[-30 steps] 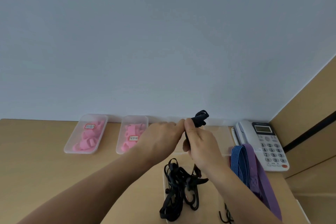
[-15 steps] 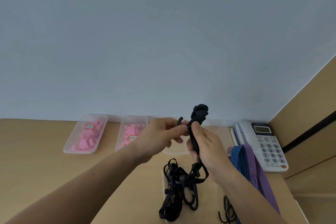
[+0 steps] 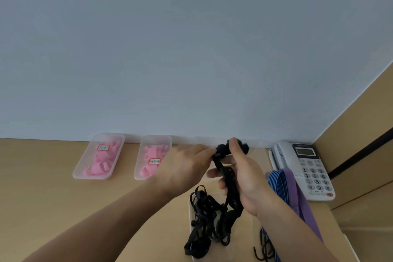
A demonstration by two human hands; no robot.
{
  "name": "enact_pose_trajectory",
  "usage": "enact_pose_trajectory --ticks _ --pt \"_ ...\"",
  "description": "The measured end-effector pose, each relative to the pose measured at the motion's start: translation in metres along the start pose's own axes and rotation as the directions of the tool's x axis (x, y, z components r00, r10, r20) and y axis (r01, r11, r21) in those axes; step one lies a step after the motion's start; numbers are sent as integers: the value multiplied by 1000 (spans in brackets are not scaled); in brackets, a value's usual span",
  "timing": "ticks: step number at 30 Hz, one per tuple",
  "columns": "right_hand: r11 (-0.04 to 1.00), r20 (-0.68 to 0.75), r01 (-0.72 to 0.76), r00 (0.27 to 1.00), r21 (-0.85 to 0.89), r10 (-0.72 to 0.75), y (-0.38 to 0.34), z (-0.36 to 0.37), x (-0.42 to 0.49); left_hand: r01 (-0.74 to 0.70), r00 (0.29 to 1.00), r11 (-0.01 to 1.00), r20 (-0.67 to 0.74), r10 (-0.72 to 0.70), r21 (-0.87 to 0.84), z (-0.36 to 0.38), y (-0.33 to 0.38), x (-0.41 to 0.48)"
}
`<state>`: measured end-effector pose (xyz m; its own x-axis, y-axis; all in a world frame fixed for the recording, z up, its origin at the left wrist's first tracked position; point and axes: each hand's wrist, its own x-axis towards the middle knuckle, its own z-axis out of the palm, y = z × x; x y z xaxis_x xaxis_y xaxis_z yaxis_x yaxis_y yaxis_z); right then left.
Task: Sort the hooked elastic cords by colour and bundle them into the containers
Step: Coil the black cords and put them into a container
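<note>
A black hooked elastic cord (image 3: 230, 183) is held up over the desk. My right hand (image 3: 246, 178) grips its doubled length, thumb on the knotted top end. My left hand (image 3: 187, 168) pinches that same top end from the left. Below them a tangle of black cords (image 3: 204, 223) lies in a clear container (image 3: 191, 208) near the front edge. Blue-striped cords (image 3: 278, 185) and purple cords (image 3: 297, 195) lie to the right, partly hidden by my right arm. Two clear containers (image 3: 85, 168) (image 3: 138, 168) at the back hold pink pieces.
A white desk telephone (image 3: 308, 168) sits at the back right against a brown partition (image 3: 361, 155). The pale wall runs along the far edge of the wooden desk (image 3: 42, 198). Another clear container (image 3: 257, 151) stands behind my hands.
The cord's top end has dropped lower and tipped right. My left hand moved right and closed in on the top end, and my right thumb slid up onto it.
</note>
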<state>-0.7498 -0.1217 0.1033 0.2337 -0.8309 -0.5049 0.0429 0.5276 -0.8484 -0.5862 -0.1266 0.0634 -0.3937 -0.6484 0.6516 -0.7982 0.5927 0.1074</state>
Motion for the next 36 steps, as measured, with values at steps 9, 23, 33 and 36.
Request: enact_pose_trajectory --ticks 9,23,33,36 --pt "972 -53 182 983 150 -176 8 0 4 501 865 797 225 -449 -337 -16 8 7" --pt "967 -60 225 970 -119 -234 2 4 1 738 674 488 506 -538 -465 -23 13 12" --pt "967 -64 187 978 -172 -201 7 12 4 144 981 988 136 -136 -53 1 -3 -4" --pt "974 -72 214 973 -79 -220 7 8 3 601 796 701 365 -483 -384 -9 3 0"
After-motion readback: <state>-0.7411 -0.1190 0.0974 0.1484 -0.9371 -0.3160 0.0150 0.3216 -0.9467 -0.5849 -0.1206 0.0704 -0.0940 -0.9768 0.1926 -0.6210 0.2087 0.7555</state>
